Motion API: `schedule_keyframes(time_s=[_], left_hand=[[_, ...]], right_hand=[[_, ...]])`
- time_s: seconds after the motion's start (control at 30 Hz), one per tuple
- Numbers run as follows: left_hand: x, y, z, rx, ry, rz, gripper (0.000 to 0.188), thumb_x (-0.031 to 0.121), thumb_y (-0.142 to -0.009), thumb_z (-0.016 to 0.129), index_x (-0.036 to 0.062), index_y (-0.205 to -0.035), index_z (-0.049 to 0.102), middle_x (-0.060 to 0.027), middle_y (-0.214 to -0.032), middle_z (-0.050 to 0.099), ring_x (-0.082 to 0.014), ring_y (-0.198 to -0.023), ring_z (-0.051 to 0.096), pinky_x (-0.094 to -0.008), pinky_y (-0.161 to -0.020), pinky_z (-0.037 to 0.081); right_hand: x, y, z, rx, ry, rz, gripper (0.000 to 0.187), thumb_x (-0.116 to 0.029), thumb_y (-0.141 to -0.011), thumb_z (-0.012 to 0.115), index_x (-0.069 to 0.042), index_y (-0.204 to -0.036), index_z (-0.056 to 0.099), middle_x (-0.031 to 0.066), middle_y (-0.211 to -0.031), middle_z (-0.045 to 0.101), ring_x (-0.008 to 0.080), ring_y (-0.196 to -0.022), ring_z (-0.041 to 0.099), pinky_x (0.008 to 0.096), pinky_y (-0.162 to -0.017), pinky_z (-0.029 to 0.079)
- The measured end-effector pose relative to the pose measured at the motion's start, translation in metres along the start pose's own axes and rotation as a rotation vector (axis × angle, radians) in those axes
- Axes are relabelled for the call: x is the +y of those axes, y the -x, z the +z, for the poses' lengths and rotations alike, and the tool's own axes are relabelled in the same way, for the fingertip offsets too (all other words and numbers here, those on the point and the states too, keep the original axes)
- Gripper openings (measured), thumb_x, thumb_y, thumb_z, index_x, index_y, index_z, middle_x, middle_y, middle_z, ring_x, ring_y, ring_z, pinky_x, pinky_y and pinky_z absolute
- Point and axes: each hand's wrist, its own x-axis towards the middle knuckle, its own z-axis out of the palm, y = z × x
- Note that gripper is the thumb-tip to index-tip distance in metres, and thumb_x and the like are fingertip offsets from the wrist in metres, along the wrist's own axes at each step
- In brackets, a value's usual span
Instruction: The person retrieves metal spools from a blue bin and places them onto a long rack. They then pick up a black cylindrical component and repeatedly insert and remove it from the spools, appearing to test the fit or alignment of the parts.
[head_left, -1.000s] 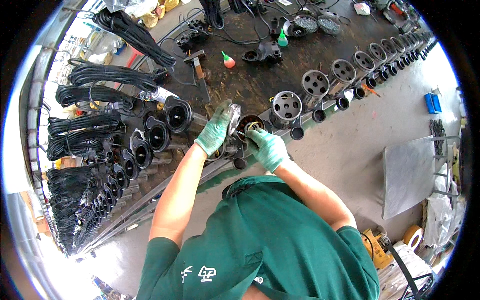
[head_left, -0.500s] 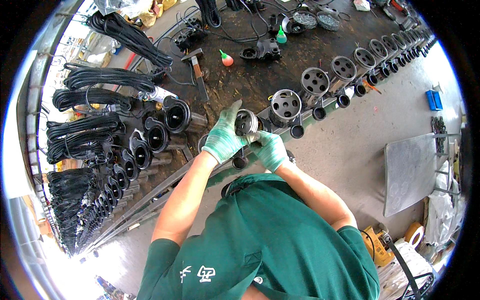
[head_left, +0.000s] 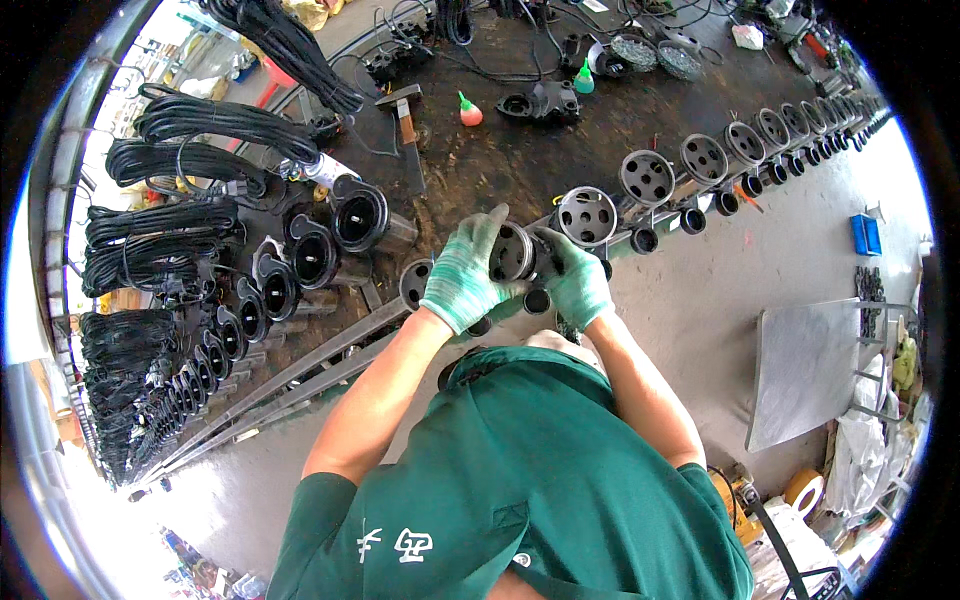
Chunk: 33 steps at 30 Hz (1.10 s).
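Both my hands wear pale green knit gloves with darkened fingers. My left hand (head_left: 462,278) is wrapped round the left side of a black cylindrical part (head_left: 512,252), whose round end face has several holes. From the right, my right hand (head_left: 578,280) closes its fingers on the same part. Its far side is hidden by the gloves. Just beyond my right hand stands a similar black cylinder (head_left: 587,216) with a holed top. Another holed cylinder (head_left: 414,284) sits beside my left wrist, partly covered.
More holed cylinders (head_left: 648,178) line the bench edge toward the right. On the left are open black housings (head_left: 360,216) and coiled black cables (head_left: 225,130). A hammer (head_left: 407,130), a red bottle (head_left: 469,112) and a green bottle (head_left: 584,78) rest on the dark bench (head_left: 500,165).
My right hand has shifted from below the holed part up to its right side. My left hand keeps its hold. The whole view has turned slightly.
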Motion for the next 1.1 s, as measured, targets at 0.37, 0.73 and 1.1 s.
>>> schedule_keyframes(time_s=[0.37,0.73,1.1], left_hand=[[-0.013,0.011,0.009,0.079,0.027,0.075,0.123,0.035,-0.060,0.100,0.0120,-0.160,0.032,-0.0229,-0.142,0.049,-0.0436,-0.129,0.053,-0.0507,-0.110,0.047],[-0.022,0.020,0.009,0.130,0.144,0.106,0.122,0.027,-0.063,0.098,0.0137,-0.162,0.028,-0.0249,-0.145,0.046,-0.0465,-0.131,0.050,-0.0526,-0.112,0.045],[-0.011,0.011,0.007,0.128,0.127,0.037,0.125,0.024,-0.061,0.099,0.0168,-0.164,0.026,-0.0246,-0.143,0.047,-0.0450,-0.127,0.055,-0.0514,-0.109,0.049]], right_hand=[[-0.019,-0.021,-0.012,-0.261,0.577,-0.121,0.031,-0.015,-0.092,0.068,-0.017,-0.122,0.074,0.0135,-0.109,0.073,0.0392,-0.099,0.070,0.0466,-0.085,0.056],[0.003,-0.009,-0.013,-0.088,0.308,-0.250,0.023,-0.011,-0.089,0.071,-0.009,-0.112,0.076,0.0146,-0.102,0.071,0.0392,-0.092,0.069,0.0453,-0.079,0.056],[-0.001,-0.007,-0.012,-0.069,0.276,-0.222,0.023,-0.009,-0.089,0.072,-0.008,-0.111,0.077,0.0146,-0.102,0.072,0.0384,-0.091,0.070,0.0438,-0.077,0.056]])
